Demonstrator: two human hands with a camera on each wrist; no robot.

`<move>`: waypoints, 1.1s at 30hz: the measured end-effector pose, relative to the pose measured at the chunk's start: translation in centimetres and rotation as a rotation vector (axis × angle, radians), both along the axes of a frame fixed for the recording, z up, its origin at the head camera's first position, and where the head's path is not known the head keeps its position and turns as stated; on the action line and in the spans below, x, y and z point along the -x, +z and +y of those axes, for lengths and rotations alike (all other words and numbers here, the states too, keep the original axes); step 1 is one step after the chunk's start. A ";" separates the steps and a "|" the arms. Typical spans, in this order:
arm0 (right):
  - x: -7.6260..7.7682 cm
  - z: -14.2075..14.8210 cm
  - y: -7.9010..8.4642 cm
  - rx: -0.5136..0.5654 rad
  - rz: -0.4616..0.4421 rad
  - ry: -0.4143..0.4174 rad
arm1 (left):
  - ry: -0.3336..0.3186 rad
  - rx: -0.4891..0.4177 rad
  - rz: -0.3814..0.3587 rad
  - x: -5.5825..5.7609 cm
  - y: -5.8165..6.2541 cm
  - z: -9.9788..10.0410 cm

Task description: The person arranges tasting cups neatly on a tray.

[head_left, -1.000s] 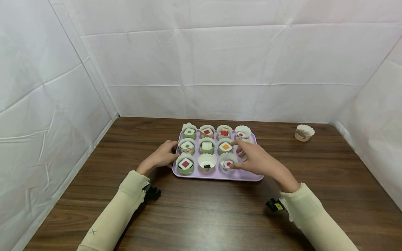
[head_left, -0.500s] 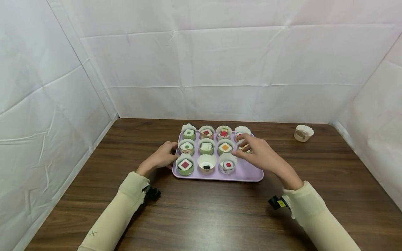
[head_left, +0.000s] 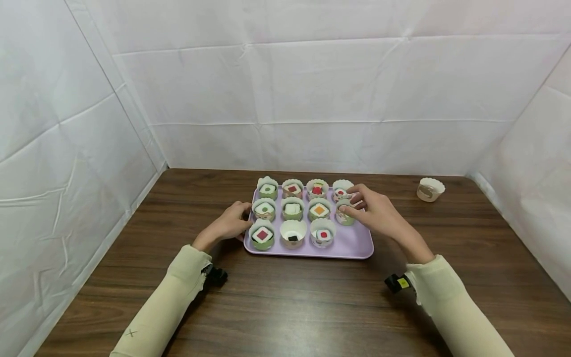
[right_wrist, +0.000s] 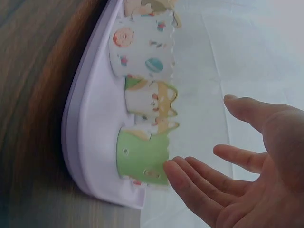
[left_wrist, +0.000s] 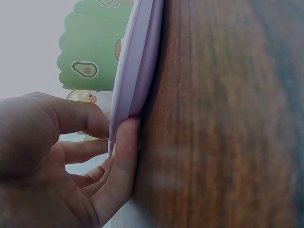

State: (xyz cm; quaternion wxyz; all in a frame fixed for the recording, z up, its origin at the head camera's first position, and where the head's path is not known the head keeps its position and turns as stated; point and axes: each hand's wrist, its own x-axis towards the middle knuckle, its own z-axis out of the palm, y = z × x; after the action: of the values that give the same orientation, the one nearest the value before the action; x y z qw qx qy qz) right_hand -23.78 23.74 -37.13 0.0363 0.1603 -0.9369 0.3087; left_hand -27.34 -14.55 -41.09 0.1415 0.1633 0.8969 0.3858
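Note:
A lilac tray (head_left: 352, 245) on the table carries several scalloped paper cups with small sushi-like pieces inside. My left hand (head_left: 229, 221) is at the tray's left edge; in the left wrist view its fingers pinch the tray rim (left_wrist: 137, 61), beside a green avocado-print cup (left_wrist: 92, 50). My right hand (head_left: 379, 213) is over the tray's right side, near a green-based cup (head_left: 346, 219) in the middle row. In the right wrist view its fingers are spread and hold nothing, with fingertips close to the green cup (right_wrist: 142, 154); whether they touch it I cannot tell.
A single paper cup (head_left: 430, 190) stands apart at the back right of the brown wooden table (head_left: 294, 302). White cloth walls (head_left: 312, 84) enclose the back and sides. A front-row cup (head_left: 293, 233) shows a small black piece inside.
My right hand has moved back and to the right, from beside the red-centred front-row cup to the right-column middle cup, uncovering it. My left hand stays at the tray's edge.

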 end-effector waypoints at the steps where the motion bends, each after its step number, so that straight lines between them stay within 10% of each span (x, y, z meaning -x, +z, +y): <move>1: 0.2 0.3 -0.1 -0.002 -0.007 -0.014 | -0.001 -0.003 0.000 0.0 0.0 0.0; 33: 2.3 10.0 -1.0 -0.015 0.187 -0.369 | -0.011 -0.017 0.001 0.1 -0.2 -0.1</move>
State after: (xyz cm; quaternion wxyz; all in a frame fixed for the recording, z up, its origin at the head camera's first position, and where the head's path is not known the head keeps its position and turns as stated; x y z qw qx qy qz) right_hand -26.05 33.73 -38.10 0.1780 0.0144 -0.9451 0.2737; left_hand -27.48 -14.68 -41.32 0.1415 0.1697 0.8928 0.3925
